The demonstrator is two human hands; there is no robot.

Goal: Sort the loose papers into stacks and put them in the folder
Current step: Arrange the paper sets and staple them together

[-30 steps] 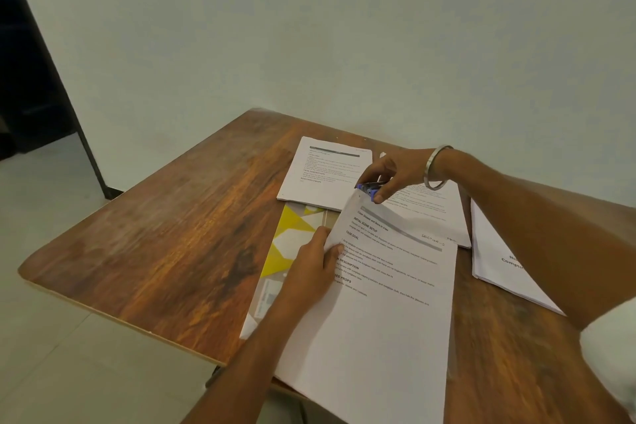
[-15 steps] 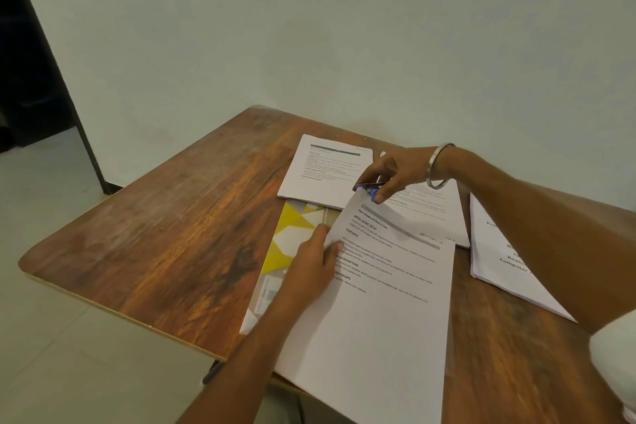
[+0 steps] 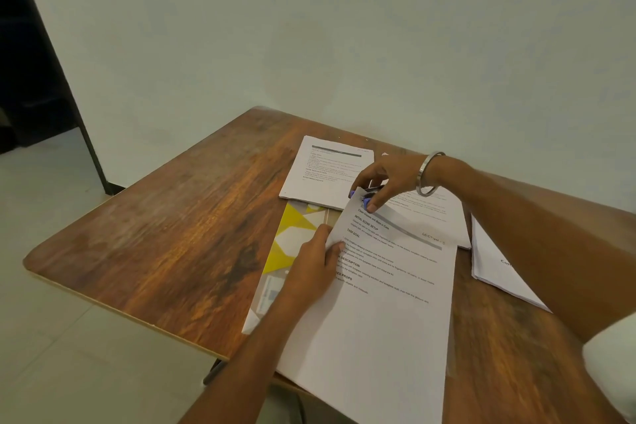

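Observation:
A printed paper stack (image 3: 385,303) lies nearest me on the wooden table (image 3: 179,231), over a folder (image 3: 292,234) patterned in yellow, white and grey. My left hand (image 3: 315,268) pinches the stack's left edge, thumb on top. My right hand (image 3: 385,179) grips a small blue stapler (image 3: 361,195) set on the stack's top left corner. Three more paper stacks lie around: one at the back (image 3: 327,172), one under my right wrist (image 3: 433,217), one at the right (image 3: 495,268), partly hidden by my forearm.
The table stands against a pale wall (image 3: 344,45). Its front left edge (image 3: 103,303) drops to a tiled floor (image 3: 51,354). A dark doorway (image 3: 31,62) is at the far left. The near stack overhangs the table's front edge.
The view has shifted slightly. My right hand with the stapler has settled further onto the stack's corner; my left hand keeps its hold on the left edge.

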